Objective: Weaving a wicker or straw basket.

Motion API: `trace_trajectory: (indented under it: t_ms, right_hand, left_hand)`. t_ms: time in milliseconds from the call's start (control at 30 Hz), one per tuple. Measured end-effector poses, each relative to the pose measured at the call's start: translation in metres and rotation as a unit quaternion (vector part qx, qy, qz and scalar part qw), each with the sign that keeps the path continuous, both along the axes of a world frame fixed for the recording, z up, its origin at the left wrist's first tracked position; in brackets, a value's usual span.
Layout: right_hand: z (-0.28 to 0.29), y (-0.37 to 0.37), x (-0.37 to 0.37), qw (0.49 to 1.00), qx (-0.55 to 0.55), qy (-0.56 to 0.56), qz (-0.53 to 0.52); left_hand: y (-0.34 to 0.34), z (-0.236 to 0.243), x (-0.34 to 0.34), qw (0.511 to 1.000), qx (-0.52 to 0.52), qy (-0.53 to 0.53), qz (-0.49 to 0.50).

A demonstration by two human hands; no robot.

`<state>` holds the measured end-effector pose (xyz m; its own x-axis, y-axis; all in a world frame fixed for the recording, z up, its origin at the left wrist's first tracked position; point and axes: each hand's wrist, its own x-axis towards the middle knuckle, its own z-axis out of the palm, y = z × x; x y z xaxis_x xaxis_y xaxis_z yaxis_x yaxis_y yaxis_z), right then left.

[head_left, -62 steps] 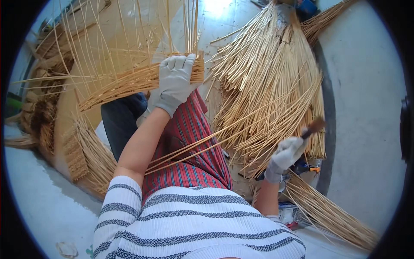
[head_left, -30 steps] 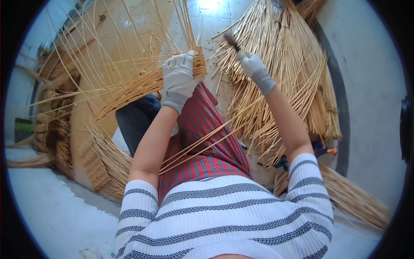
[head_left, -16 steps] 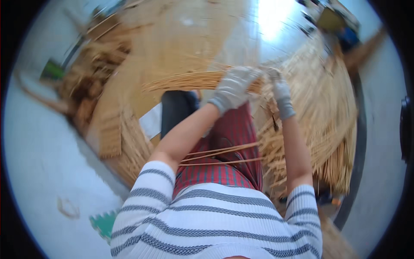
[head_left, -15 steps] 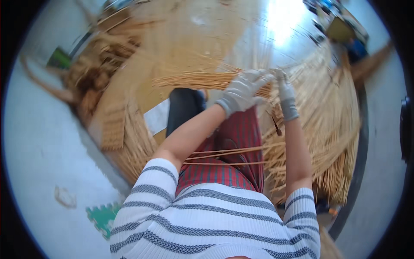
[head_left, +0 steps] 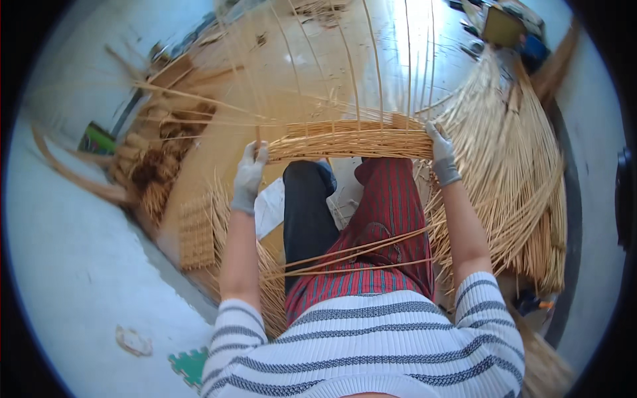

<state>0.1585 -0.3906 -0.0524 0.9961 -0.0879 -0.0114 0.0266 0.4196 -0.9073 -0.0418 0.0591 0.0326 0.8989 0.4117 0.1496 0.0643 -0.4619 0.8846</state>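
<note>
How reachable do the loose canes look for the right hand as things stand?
Probably yes: the right hand is close beside the loose canes, with no barrier visible between them. It is holding one end of the woven cane strip, though, so it would likely need to let go first.

- Around 12 o'clock, above the middle, a curved woven wicker strip (head_left: 352, 144) spans both gloved hands.
- At 10 o'clock the left hand (head_left: 250, 176) grips the strip's left end; at 2 o'clock the right hand (head_left: 443, 151) grips its right end.
- Thin upright stakes (head_left: 376, 66) rise from it toward 12 and 1.
- At 3 o'clock a large sheaf of pale stalks (head_left: 504, 172) fans over the floor.
- Near 5 o'clock, loose strands (head_left: 361, 251) cross the red striped cloth (head_left: 391, 205) over one leg.
- At 8, a woven panel (head_left: 197, 239); at 7, a green foam tile (head_left: 189, 365).
</note>
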Motion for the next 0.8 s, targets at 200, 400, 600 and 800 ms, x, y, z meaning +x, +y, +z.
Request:
trace_trajectory:
  t_ms: [200,400,600,800]
  right_hand:
    - [-0.054,-0.054,0.028,0.944,-0.298,0.035,-0.135]
    - [0.079,0.027,-0.148,0.973,0.047,-0.212,-0.074]
    - [0.123,-0.009,-0.214,0.91,-0.257,-0.322,0.046]
    - [0.114,-0.031,-0.213,0.796,-0.478,-0.37,0.002]
  left_hand:
    - [-0.119,0.115,-0.045,0.964,0.161,-0.16,-0.137]
    - [-0.225,0.15,-0.101,0.83,0.436,-0.174,-0.3]
    - [-0.175,0.11,-0.122,0.848,0.425,-0.302,-0.096]
    - [-0.126,0.081,-0.144,0.825,0.554,-0.104,-0.033]
